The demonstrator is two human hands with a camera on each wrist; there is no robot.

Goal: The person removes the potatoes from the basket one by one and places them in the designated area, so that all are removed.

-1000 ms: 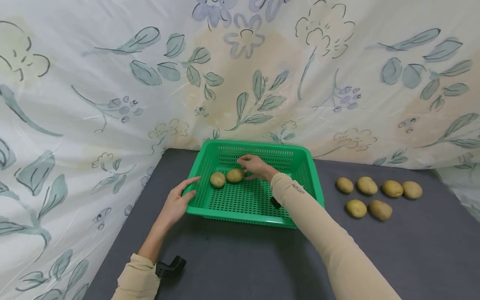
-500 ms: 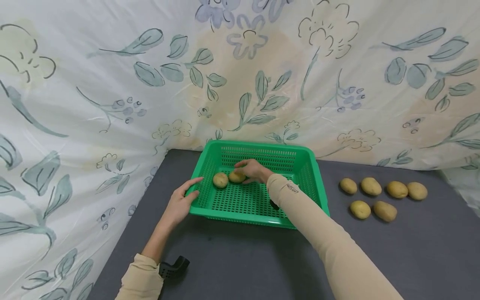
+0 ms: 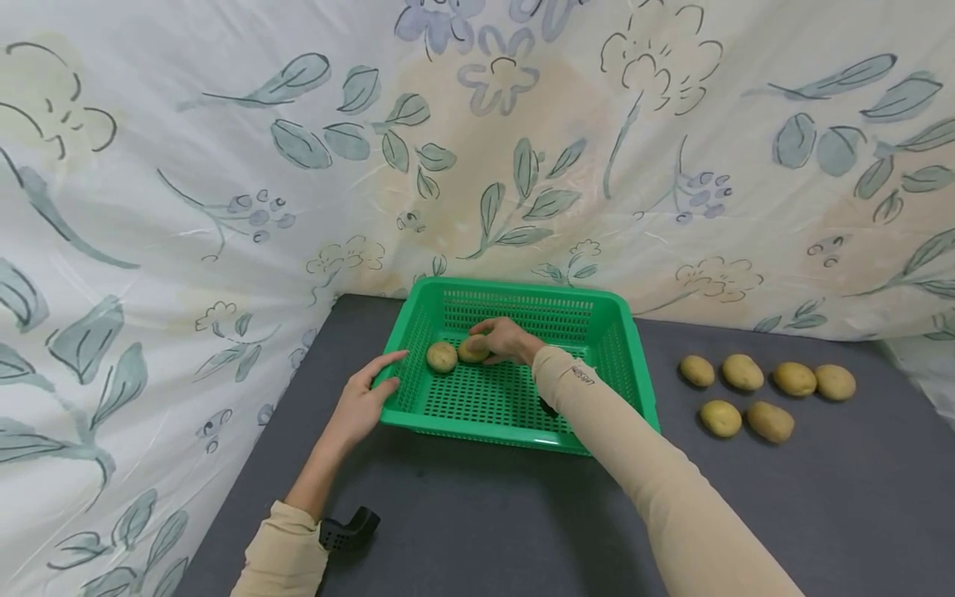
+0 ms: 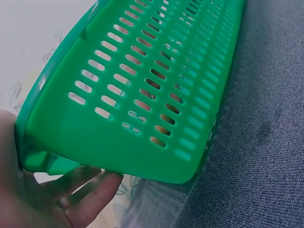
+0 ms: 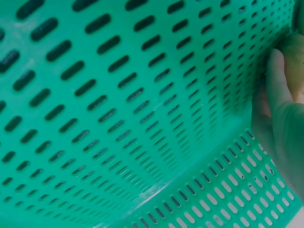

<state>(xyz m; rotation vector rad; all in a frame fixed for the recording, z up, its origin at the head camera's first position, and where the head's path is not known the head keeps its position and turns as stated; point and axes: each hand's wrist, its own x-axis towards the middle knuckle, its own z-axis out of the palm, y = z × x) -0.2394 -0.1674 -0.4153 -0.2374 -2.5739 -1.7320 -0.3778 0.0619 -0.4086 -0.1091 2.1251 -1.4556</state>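
Note:
A green perforated plastic basket (image 3: 477,433) stands on the dark tabletop. My left hand (image 3: 358,406) grips its left rim, fingers and thumb hooked over the edge; in the left wrist view the fingertips (image 4: 102,190) reach past that edge. Inside the basket, my right hand (image 3: 509,338) holds a potato (image 3: 470,351) between fingers and thumb, low over the slotted floor. A second potato (image 3: 442,357) lies just left of it, near the basket's left wall. The right wrist view has the held potato (image 5: 295,71) at its right edge, partly covered by the hand.
Several loose potatoes (image 3: 742,373) lie in two rough rows on the dark tabletop (image 3: 477,514), right of the basket. A floral cloth (image 3: 477,149) hangs behind and to the left of the table. The right sleeve (image 3: 642,473) crosses over the basket's front right part.
My right hand has come down and left onto the potato, its fingers now around it. My left hand keeps its grip on the rim. The head view has shifted slightly.

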